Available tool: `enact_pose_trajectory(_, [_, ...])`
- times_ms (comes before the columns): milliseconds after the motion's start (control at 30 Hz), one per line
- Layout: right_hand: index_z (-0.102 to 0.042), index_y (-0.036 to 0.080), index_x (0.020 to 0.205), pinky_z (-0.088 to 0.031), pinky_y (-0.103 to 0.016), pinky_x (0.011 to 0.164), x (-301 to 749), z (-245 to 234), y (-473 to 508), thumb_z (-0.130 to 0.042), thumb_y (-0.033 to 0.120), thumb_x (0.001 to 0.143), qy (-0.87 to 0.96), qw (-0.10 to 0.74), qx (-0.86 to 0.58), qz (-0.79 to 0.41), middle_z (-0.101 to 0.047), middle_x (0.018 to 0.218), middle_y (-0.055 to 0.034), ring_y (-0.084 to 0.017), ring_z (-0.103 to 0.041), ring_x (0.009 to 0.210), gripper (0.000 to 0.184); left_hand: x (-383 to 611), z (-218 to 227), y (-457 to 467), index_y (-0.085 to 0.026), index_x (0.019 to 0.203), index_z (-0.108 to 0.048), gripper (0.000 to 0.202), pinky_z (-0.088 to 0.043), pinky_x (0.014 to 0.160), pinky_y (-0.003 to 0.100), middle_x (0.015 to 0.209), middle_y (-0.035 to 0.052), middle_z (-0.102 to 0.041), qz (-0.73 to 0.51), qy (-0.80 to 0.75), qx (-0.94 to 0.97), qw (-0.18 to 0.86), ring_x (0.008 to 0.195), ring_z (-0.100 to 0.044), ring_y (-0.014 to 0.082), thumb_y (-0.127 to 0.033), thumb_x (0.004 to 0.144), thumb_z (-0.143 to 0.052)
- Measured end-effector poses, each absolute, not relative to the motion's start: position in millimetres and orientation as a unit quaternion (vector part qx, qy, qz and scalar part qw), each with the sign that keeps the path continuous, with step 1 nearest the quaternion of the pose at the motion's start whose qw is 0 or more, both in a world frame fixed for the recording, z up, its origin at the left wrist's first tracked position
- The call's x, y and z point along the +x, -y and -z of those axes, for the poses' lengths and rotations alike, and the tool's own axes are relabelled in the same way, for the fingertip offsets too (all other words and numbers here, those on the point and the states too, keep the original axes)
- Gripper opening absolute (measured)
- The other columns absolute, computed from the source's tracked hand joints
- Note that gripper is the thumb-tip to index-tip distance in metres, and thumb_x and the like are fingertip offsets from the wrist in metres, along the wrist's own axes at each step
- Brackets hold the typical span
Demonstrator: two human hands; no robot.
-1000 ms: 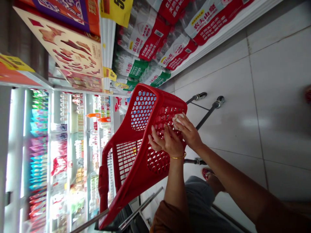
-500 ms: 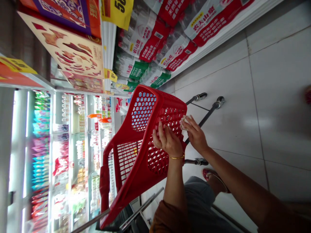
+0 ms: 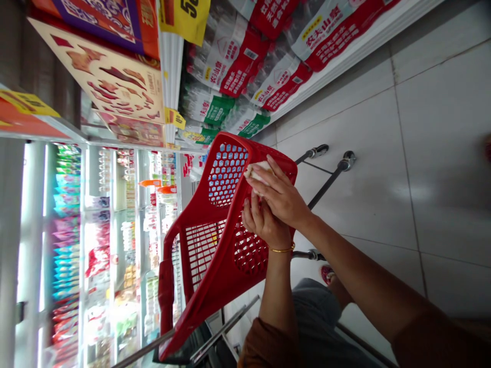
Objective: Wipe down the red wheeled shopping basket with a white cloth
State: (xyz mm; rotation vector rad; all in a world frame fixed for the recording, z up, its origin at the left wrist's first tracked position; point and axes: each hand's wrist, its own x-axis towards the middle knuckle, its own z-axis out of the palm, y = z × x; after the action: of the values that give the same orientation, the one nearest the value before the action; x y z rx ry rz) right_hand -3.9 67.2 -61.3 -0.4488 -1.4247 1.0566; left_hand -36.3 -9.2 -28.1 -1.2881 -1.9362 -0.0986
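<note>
The view is turned on its side, with the floor at the right. A red plastic shopping cart (image 3: 215, 286) with perforated walls stands in front of me. My right hand (image 3: 282, 191) presses a crumpled white cloth (image 3: 256, 173) against the cart's outer wall near the rim, its fingers lying over the cloth. Just below it, my left hand (image 3: 268, 227), with a gold bracelet (image 3: 283, 249) at the wrist, lies on the same perforated wall. Its fingers are bent and a little apart, with nothing visible in them. The right hand partly covers the left fingertips.
Packs of bottled water (image 3: 276, 76) lie on a low shelf beside the cart. Boxed goods (image 3: 111, 76) and yellow price tags (image 3: 186, 20) are at upper left. A lit display of packaged goods (image 3: 65, 230) stands behind. Tiled floor (image 3: 452, 168) and cart wheels (image 3: 349, 161) are at right.
My right hand has moved the white cloth from the cart wall's lower edge up toward the rim, over my left fingertips. My left hand has stayed nearly in place, its fingers slightly more bent.
</note>
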Motion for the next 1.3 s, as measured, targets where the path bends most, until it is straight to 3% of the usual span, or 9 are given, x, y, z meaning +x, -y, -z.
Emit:
enact_pose_trajectory(433, [-0.025, 0.039, 0.145, -0.032, -0.049, 0.116, -7.7, 92.1, -49.8, -0.044, 0.018, 0.096, 0.588, 0.623, -0.210, -0.472, -0.038, 0.149, 0.0046, -0.021, -0.017, 0.144, 0.057, -37.4, 27.8, 8.5, -0.021, 0.091, -0.073, 0.023, -0.038, 0.103, 0.043, 0.118, 0.0110, -0.066, 0.049, 0.771, -0.497, 0.395, 0.116, -0.054, 0.0241, -0.026, 0.091, -0.050])
enact_pose_trajectory(667, [-0.034, 0.038, 0.142, -0.031, -0.048, 0.117, -7.9, 112.7, -39.9, -0.043, 0.018, 0.096, 0.576, 0.610, -0.227, -0.495, -0.041, 0.147, 0.0040, -0.020, -0.026, 0.142, 0.050, -31.9, 24.1, 5.5, -0.019, 0.092, -0.072, 0.028, -0.036, 0.104, 0.047, 0.117, 0.0135, -0.066, 0.053, 0.803, -0.476, 0.356, 0.117, -0.052, 0.0256, -0.028, 0.093, -0.046])
enact_pose_trajectory(867, [-0.040, 0.039, 0.138, -0.034, -0.047, 0.115, -8.4, 138.4, -26.8, -0.042, 0.014, 0.096, 0.549, 0.610, -0.253, -0.512, -0.045, 0.144, 0.0040, -0.021, -0.032, 0.139, 0.049, -33.9, 25.4, 6.0, -0.020, 0.091, -0.072, 0.023, -0.039, 0.101, 0.045, 0.114, 0.0123, -0.067, 0.045, 0.786, -0.485, 0.381, 0.116, -0.054, 0.0250, -0.026, 0.092, -0.051])
enact_pose_trajectory(1033, [-0.043, 0.035, 0.138, -0.035, -0.048, 0.114, -7.1, 153.5, -19.7, -0.039, 0.015, 0.097, 0.546, 0.599, -0.281, -0.514, -0.045, 0.144, -0.0008, -0.021, -0.034, 0.139, 0.046, -35.0, 25.6, 5.7, -0.020, 0.090, -0.072, 0.022, -0.039, 0.102, 0.046, 0.115, 0.0125, -0.067, 0.045, 0.789, -0.480, 0.380, 0.115, -0.055, 0.0250, -0.026, 0.091, -0.051])
enact_pose_trajectory(1300, [-0.040, 0.036, 0.139, -0.035, -0.045, 0.115, 3.5, 128.3, -26.8, -0.037, 0.016, 0.097, 0.536, 0.607, -0.282, -0.514, -0.042, 0.147, 0.0021, -0.020, -0.032, 0.139, 0.047, -37.9, 31.7, 8.7, -0.018, 0.093, -0.069, 0.020, -0.035, 0.106, 0.047, 0.121, 0.0145, -0.064, 0.029, 0.781, -0.487, 0.390, 0.121, -0.050, 0.0253, -0.027, 0.092, -0.051])
